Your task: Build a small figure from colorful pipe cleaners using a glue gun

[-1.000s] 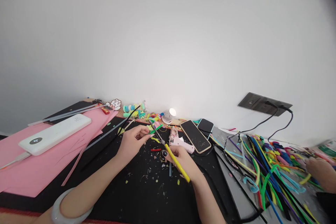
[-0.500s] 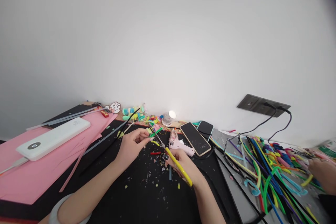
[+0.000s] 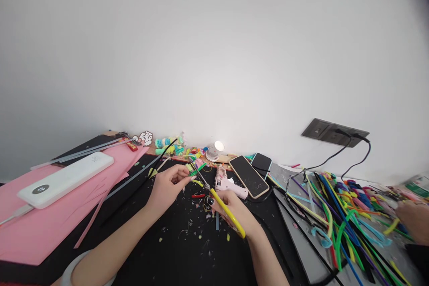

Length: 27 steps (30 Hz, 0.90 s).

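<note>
My left hand (image 3: 174, 180) is closed in a pinch on a short green pipe cleaner (image 3: 199, 169), which sticks out to the right of the fingertips. In my right hand (image 3: 231, 210) are yellow-handled scissors (image 3: 228, 212), their blades pointing up and left across the green piece. How far apart the blades are is hard to make out. Just beyond my right hand lies a pale pink glue gun (image 3: 230, 186). Below the blades are a yellow scrap (image 3: 197, 182) and a small red piece (image 3: 198, 195) on the black table mat (image 3: 174, 250).
Left, a white power bank (image 3: 67, 178) rests on pink sheets (image 3: 40, 232). Two phones (image 3: 248, 176) lie right of the glue gun, and a white cup-shaped lamp (image 3: 213, 152) stands by the wall. Many pipe cleaners (image 3: 345, 228) cover the right side, near another person's hand (image 3: 414, 221).
The view has shifted very slightly. My hands, the scissors and the green pipe cleaner keep nearly the same positions.
</note>
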Each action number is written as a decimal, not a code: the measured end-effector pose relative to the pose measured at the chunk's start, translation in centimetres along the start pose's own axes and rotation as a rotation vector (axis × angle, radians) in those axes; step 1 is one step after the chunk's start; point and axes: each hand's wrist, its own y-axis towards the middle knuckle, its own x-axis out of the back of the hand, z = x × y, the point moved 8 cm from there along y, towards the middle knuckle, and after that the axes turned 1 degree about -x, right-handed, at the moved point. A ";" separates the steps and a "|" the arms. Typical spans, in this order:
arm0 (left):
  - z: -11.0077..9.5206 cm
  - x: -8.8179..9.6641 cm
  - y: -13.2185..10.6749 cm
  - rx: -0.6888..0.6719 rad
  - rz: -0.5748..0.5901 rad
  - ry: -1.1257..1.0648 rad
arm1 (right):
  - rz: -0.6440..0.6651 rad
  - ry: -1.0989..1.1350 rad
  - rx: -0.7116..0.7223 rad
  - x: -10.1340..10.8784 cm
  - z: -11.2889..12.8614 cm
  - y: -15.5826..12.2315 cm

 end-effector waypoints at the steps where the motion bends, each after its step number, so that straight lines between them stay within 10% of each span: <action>1: 0.1 0.0 0.0 0.004 0.002 0.001 | 0.015 -0.007 0.006 -0.1 -0.1 0.0; 27: 0.0 0.0 0.1 0.001 0.014 0.013 | -0.010 -0.047 -0.038 -0.6 0.2 -0.2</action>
